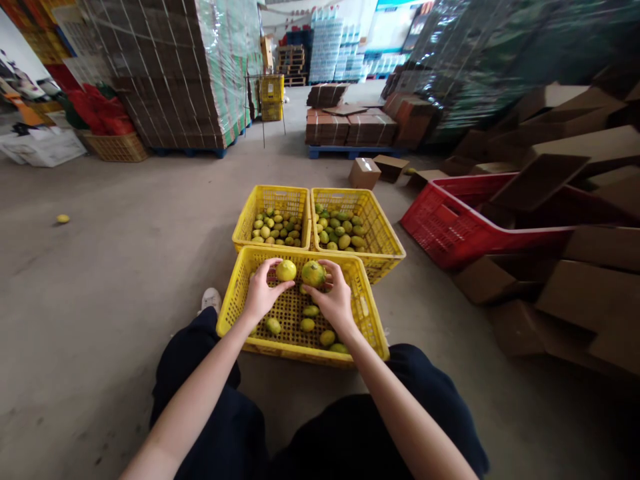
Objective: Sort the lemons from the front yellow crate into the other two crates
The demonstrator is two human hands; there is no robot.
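Observation:
Over the near yellow crate (227, 303), my left hand (263, 290) grips a yellow fruit (286, 270) between thumb and fingers. Close to its right, my right hand (335, 293) holds a greener fruit (313, 274) the same way. The two held fruits are slightly apart. Several fruits lie on the perforated floor of the near crate, among them a green-yellow one (273, 326) at the left and another (327, 338) at the right. Two more yellow crates, the back left one (240, 223) and the back right one (387, 240), hold many green and yellow fruits.
A red crate (440, 223) with cardboard in it stands at the right, beside piled open boxes (590, 293). A lone yellow fruit (63, 219) lies on the floor at the left. Farther back are wrapped pallet stacks (165, 73) and a small carton (365, 173).

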